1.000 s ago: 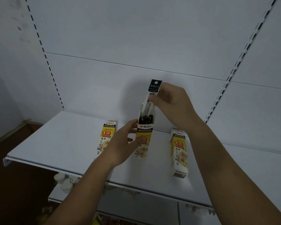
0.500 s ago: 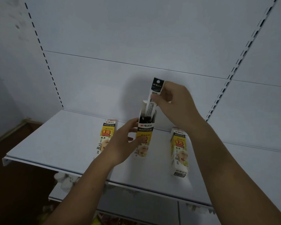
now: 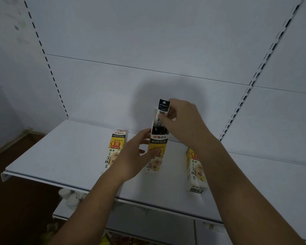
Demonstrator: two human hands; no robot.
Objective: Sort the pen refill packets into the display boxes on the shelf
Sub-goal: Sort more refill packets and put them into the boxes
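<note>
- Three tall yellow, black and white display boxes stand upright in a row on the white shelf [image 3: 60, 156], well apart from each other.
- The middle display box [image 3: 159, 138] is open at the top with its white flap raised at the back. Dark refill packets fill its mouth, too dim and tightly packed to count.
- One pen refill packet [image 3: 164, 105] with a black header card stands upright in that opening. Its header rises above the flap and its lower part is down inside the box.
- The right hand [image 3: 184, 121] pinches this packet just below the header between curled fingertips and thumb.
- The left hand [image 3: 134, 161] grips the middle box from its left side, with the thumb pressed on the yellow front and the fingers curled behind.
- The left display box [image 3: 116, 144] is partly hidden by the left hand, and its contents cannot be seen.
- The right display box [image 3: 195, 174] is partly hidden by the right forearm, and its contents cannot be seen either.
</note>
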